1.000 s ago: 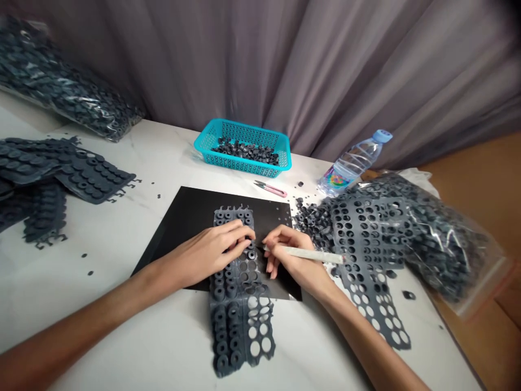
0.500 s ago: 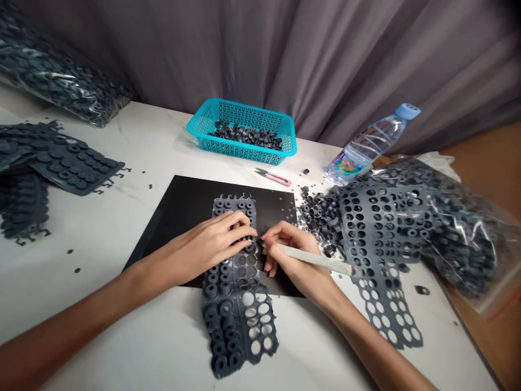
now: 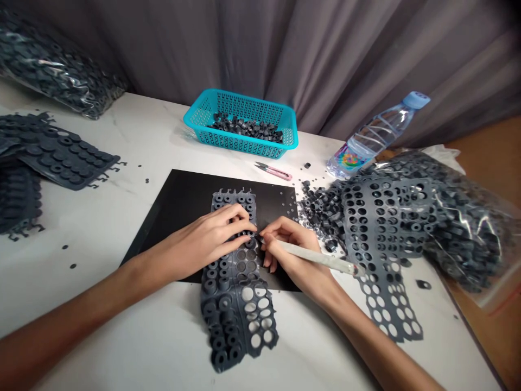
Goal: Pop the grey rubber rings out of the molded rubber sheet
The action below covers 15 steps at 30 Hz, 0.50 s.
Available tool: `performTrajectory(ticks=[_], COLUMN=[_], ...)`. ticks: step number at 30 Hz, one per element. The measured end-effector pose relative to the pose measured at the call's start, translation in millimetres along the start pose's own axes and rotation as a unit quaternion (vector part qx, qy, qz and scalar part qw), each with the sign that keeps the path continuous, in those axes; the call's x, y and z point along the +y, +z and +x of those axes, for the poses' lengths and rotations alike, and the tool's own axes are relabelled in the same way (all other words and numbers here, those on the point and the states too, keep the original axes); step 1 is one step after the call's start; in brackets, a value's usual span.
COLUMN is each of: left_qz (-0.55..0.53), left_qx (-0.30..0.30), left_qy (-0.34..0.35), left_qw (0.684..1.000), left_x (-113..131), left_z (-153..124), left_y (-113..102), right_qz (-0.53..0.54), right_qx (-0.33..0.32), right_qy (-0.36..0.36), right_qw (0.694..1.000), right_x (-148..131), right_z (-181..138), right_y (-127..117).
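A dark grey moulded rubber sheet [image 3: 223,282] lies lengthwise over a black mat [image 3: 185,187] and hangs past its near edge. Rings fill its left rows, while its lower right part is bare round holes. My left hand [image 3: 217,231] rests across the sheet, fingers bent over it, thumb and forefinger close together at its right edge. From the right, my right hand [image 3: 295,247] grips a slim whitish pen-like tool [image 3: 317,256] between thumb and fingers. The tool's tip is near the sheet's right edge beside my left fingertips; its exact shape is too small to tell.
A turquoise basket [image 3: 240,140] of small black parts stands behind the mat, near pink thread snips [image 3: 273,171]. To the right are loose black parts [image 3: 321,209], a punched-out sheet [image 3: 378,260], a water bottle [image 3: 372,136] and a filled bag [image 3: 468,244]. More sheets [image 3: 65,157] lie left.
The whole view has shifted slightly. Both hands keep nearly the same pose on the sheet, with the tool still in my right hand.
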<state>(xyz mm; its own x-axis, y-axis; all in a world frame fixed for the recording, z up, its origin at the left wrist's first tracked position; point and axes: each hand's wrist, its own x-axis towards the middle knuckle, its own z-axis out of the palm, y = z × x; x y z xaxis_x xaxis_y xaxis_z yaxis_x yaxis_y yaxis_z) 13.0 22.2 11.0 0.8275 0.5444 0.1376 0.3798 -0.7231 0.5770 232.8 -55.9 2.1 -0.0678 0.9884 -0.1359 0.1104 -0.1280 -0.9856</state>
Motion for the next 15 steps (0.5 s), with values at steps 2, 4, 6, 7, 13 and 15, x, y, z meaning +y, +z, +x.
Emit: performTrajectory(ticks=[2, 4, 6, 7, 13, 15], left_qz=[0.011, 0.018, 0.032, 0.044, 0.132, 0.132], left_qx=[0.002, 0.003, 0.005, 0.007, 0.016, 0.012], left_qy=[0.005, 0.01, 0.024, 0.035, 0.07, 0.074], left_qw=[1.0, 1.0, 0.999, 0.998, 0.989, 0.988], left_x=[-0.3, -0.7, -0.9, -0.8, 1.0, 0.8], left_z=[-0.5, -1.2, -1.6, -1.7, 0.0, 0.2], left_y=[0.7, 1.2, 1.7, 1.9, 3.7, 3.8], right_qz=[-0.006, -0.013, -0.015, -0.014, -0.013, -0.01], right_qx=[-0.001, -0.003, -0.003, -0.003, -0.001, -0.005], right_qy=[-0.001, 0.0, 0.001, 0.0, 0.0, 0.002], right_qw=[1.0, 1.0, 1.0, 1.0, 1.0, 1.0], right_x=[-1.1, -2.3, -3.2, -3.3, -1.9, -1.8], right_z=[0.3, 0.6, 0.9, 1.1, 0.8, 0.4], right_y=[0.1, 0.4, 0.7, 0.9, 0.7, 0.4])
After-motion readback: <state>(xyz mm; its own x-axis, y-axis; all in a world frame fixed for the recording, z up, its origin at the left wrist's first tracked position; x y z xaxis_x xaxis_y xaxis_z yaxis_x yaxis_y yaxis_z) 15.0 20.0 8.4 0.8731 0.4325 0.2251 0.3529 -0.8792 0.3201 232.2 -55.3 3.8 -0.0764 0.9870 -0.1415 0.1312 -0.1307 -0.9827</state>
